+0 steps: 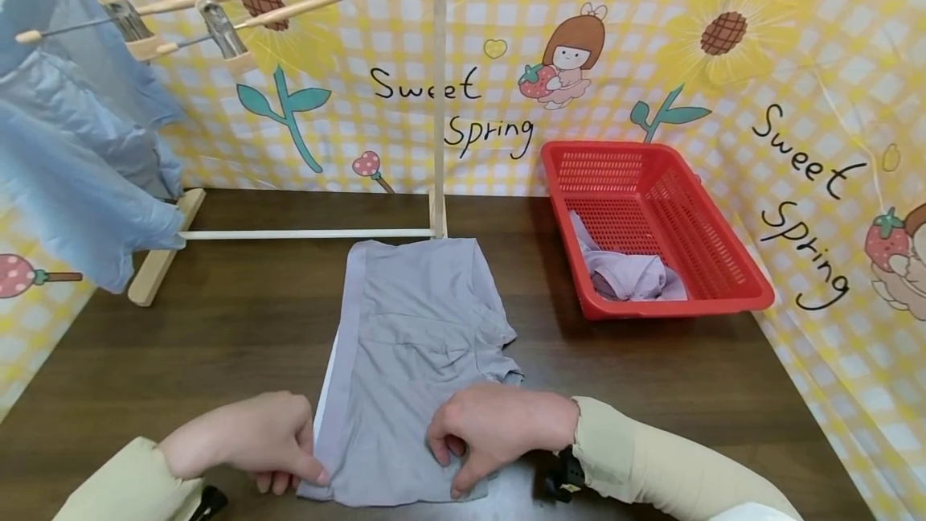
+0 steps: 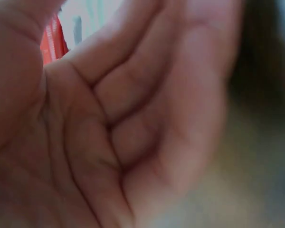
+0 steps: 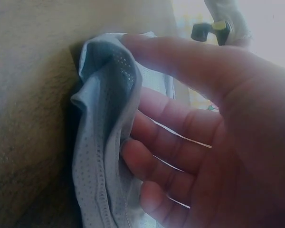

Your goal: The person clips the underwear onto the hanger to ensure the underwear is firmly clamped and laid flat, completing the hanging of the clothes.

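Note:
Grey shorts [image 1: 415, 360] lie flat on the dark wooden table, their waistband along the left side and the leg openings toward the right. At the near end of the waistband, my left hand [image 1: 253, 436] pinches the corner between thumb and fingers; its curled fingers [image 2: 133, 90] fill the left wrist view, where the cloth is hidden. My right hand [image 1: 499, 428] is over the near right part of the shorts. In the right wrist view, its thumb and fingers hold the perforated edge of a leg [image 3: 104, 123], which gapes in a fold.
A red plastic basket [image 1: 731, 244] at the back right contains a crumpled lilac cloth [image 1: 637, 276]. Behind the shorts stands a wooden rack with a white bar [image 1: 304, 235]. Clip hangers [image 1: 289, 2] hang from it, and light blue garments [image 1: 79, 143] hang at the left.

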`<state>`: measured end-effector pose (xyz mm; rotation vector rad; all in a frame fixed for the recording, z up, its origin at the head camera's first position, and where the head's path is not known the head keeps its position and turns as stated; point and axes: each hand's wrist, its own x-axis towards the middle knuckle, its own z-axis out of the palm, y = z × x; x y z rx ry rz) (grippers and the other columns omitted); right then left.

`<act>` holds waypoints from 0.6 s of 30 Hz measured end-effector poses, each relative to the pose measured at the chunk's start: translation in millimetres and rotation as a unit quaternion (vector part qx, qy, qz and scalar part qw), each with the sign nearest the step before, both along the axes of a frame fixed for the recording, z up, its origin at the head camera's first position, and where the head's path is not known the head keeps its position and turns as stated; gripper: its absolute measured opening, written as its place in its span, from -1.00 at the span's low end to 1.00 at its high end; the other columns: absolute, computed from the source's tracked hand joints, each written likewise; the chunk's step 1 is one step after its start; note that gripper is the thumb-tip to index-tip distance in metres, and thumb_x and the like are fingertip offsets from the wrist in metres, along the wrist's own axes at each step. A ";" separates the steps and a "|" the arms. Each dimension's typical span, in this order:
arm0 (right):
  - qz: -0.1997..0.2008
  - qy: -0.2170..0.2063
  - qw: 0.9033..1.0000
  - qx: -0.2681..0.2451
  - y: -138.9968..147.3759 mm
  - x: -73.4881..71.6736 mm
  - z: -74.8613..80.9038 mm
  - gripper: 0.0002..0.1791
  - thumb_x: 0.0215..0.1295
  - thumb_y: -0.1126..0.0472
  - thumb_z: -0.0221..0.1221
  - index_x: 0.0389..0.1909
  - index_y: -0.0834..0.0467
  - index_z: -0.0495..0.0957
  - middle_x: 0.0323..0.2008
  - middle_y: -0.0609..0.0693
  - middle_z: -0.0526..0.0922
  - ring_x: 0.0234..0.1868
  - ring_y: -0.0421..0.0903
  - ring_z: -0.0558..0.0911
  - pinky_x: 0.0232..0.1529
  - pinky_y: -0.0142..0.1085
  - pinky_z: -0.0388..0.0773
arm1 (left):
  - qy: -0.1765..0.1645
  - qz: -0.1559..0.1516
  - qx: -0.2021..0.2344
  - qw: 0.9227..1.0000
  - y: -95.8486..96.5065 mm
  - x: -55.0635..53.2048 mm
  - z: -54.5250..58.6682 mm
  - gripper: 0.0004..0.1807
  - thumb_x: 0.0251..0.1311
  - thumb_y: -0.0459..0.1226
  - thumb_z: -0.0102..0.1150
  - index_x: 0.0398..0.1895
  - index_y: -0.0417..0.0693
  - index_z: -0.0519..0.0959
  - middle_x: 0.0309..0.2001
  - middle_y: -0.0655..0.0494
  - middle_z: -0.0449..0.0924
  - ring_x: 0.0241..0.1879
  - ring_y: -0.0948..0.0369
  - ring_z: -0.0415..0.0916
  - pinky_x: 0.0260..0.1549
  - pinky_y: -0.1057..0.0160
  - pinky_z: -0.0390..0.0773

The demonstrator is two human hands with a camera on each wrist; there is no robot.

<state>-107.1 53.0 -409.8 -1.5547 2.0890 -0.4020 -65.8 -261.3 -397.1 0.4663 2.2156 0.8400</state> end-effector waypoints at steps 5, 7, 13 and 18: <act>-0.002 0.009 1.000 0.001 -1.5 0.7 -1.1 -0.68 0.02 -0.13 0.55 -0.44 -0.15 0.58 -0.55 -0.39 0.43 -0.54 -0.51 0.35 -0.49 -0.60 0.32 | -0.030 -0.008 0.088 0.996 -4.4 -0.6 -3.4 -0.63 0.19 -0.19 0.42 -0.72 -0.10 0.60 -0.73 0.25 0.56 -0.74 0.34 0.52 -0.74 0.41 0.43; 0.000 0.013 1.000 0.001 -1.7 0.6 -1.4 -0.68 0.01 -0.12 0.55 -0.45 -0.15 0.58 -0.55 -0.39 0.43 -0.54 -0.51 0.35 -0.49 -0.60 0.31 | -0.034 -0.012 0.093 0.995 -11.6 -1.5 -2.3 -0.64 0.18 -0.23 0.42 -0.73 -0.12 0.59 -0.73 0.26 0.57 -0.73 0.36 0.51 -0.73 0.41 0.45; 0.022 0.012 1.000 -0.008 0.1 -0.2 -1.1 -0.73 0.04 0.02 0.53 -0.53 -0.16 0.57 -0.52 -0.36 0.44 -0.51 -0.53 0.33 -0.45 -0.62 0.30 | -0.048 -0.027 0.139 0.989 -35.2 0.5 0.3 -0.68 0.25 -0.28 0.37 -0.66 -0.16 0.60 -0.67 0.25 0.61 -0.69 0.39 0.52 -0.71 0.29 0.54; 0.017 -0.001 1.000 -0.005 3.5 -1.2 1.0 -0.72 0.06 0.11 0.51 -0.59 -0.17 0.56 -0.50 -0.34 0.44 -0.50 -0.53 0.34 -0.45 -0.62 0.31 | -0.029 -0.042 0.202 0.978 -51.6 0.3 2.6 -0.71 0.33 -0.35 0.28 -0.60 -0.14 0.56 -0.63 0.20 0.64 -0.64 0.36 0.55 -0.67 0.22 0.58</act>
